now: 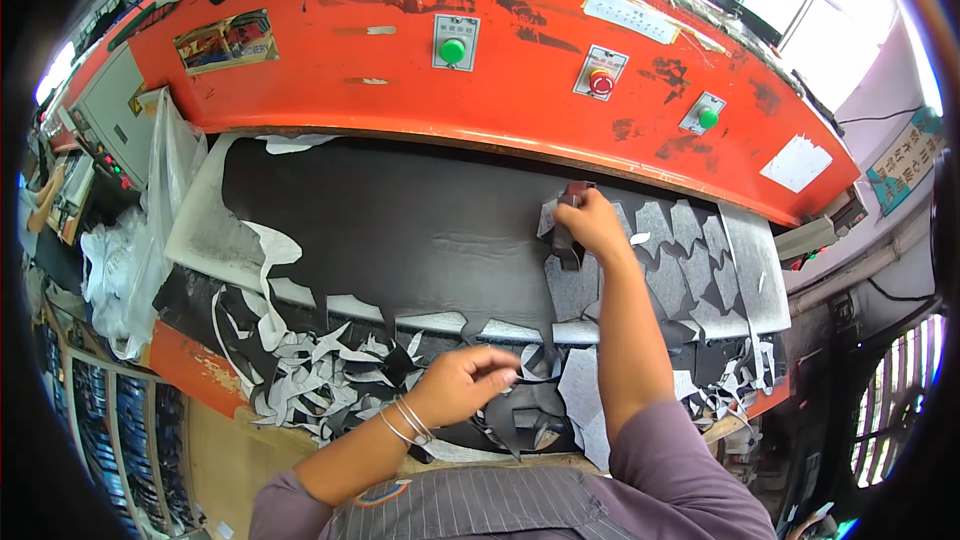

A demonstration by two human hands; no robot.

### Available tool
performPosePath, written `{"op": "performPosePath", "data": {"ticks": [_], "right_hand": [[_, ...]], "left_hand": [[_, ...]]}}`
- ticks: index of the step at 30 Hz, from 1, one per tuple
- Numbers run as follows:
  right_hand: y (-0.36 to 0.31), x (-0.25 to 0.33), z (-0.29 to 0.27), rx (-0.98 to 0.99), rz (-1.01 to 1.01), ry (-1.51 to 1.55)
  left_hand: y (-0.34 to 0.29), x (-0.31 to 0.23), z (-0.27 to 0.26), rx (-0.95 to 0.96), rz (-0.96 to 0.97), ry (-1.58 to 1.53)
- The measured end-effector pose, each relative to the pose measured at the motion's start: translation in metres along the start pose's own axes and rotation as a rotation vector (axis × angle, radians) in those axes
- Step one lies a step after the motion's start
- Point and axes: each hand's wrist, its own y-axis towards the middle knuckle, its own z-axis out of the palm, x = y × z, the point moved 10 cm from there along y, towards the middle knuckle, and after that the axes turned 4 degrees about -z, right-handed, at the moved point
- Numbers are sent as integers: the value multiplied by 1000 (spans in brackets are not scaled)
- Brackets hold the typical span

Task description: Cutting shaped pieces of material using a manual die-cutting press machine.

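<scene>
My right hand (pixel 596 225) reaches far forward, its fingers closed round a dark, reddish-brown cutting die (pixel 569 248). The die stands on a large black sheet of leather-like material (pixel 380 220), beside a row of shaped cut-outs in its right part. Grey backing shows through those cut-outs. Nearer to me, my left hand (pixel 465 385) hovers over the front edge with its fingers loosely bent and a gap at the thumb; nothing shows in it. Below that hand lie dark cut pieces (pixel 525 410) and a pale grey piece (pixel 583 390).
Across the back runs the orange machine beam (pixel 330 70) with green buttons (pixel 452 51) and a red stop button (pixel 601 83). White-grey offcuts (pixel 310 380) heap at the front left, more at the front right. A clear plastic bag (pixel 120 260) hangs at left.
</scene>
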Motion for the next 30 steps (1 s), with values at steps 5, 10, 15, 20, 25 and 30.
{"op": "performPosePath", "data": {"ticks": [5,10,15,20,25,30], "right_hand": [[-146,51,8,272,-276,683],[-244,44,46,596,-169,904],[-242,14,15,396,-90,844],[-213,10,-14,266,-255,507],[-171,61,-37,35,-743,-135],[-165,86,15,144,-1283,-448]], "left_hand": [[10,-12,-20,-93,152,63],[19,-21,8,-24,333,444],[76,-17,-60,-241,225,528],[129,-2,-80,-350,-343,1044],[128,16,-36,-106,-192,1114],[7,83,60,572,-124,1175]]}}
